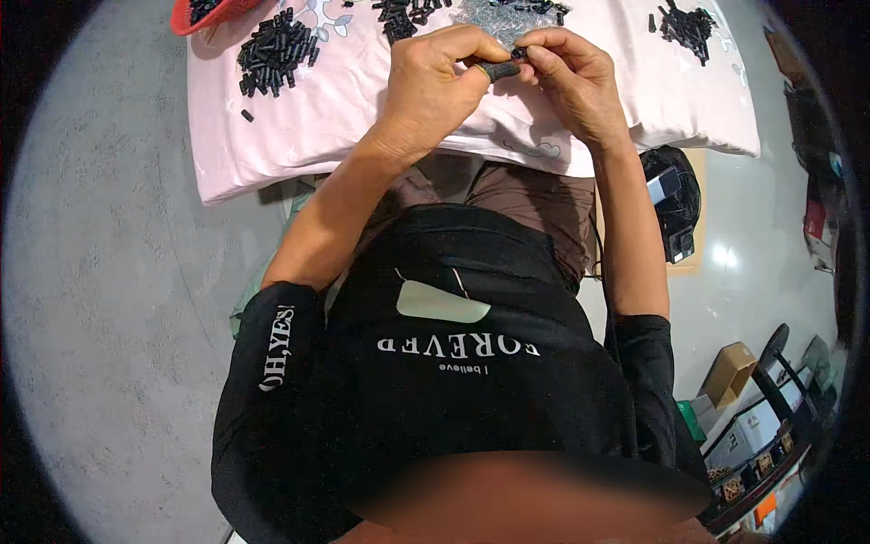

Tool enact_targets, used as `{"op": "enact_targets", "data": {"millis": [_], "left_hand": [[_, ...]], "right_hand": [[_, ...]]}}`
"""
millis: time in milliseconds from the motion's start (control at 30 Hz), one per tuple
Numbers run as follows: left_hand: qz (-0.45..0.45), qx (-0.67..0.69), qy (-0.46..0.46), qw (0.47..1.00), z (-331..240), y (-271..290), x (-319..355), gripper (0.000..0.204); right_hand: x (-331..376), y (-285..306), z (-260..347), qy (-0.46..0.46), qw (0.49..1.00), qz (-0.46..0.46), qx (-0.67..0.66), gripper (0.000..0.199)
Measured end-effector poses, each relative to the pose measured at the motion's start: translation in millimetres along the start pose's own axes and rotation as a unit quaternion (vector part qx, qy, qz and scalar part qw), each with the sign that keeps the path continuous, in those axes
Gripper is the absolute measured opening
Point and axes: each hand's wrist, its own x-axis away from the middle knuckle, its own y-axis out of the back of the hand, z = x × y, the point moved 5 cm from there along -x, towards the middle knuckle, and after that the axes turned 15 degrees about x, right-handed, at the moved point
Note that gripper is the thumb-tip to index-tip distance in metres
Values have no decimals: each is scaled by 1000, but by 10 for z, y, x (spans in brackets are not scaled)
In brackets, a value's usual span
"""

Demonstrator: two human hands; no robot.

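Note:
Over the table's near edge, my two hands meet with their fingertips pinched together. Between them is a small black cylindrical piece (519,53), partly covered by fingers. My right hand (584,91) grips it between thumb and forefinger. From the other side, my left hand (426,91) closes on it too, its thumb wearing a black finger cot (498,70) with a yellow rim. Left of my hands lies a heap of short black tubes (276,53), with one loose tube (247,116) nearer me. A second black pile (396,23) lies just beyond my left hand.
A pale pink flowered cloth (263,150) covers the table. Clear plastic wrapping (494,16) with black pieces lies beyond my hands. Thin black parts (687,34) are heaped at the far right, and a red basket (213,16) stands at the far left. A black bag (675,204) sits below right.

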Motion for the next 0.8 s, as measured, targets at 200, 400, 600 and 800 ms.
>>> {"op": "enact_targets", "data": {"millis": [200,400,600,800], "left_hand": [[7,5,10,1000,-49,-9,3,21],[-14,54,32,998,-24,-49,4,21],[-23,-14,-85,996,-81,-46,-30,19],[-33,16,-76,996,-47,-83,-28,17]], "right_hand": [[12,-15,8,-1,1000,20,-15,19],[12,23,-23,16,999,2,-31,20],[-14,38,-52,5,997,19,-74,21],[-16,54,-47,20,997,12,-68,20]]}}
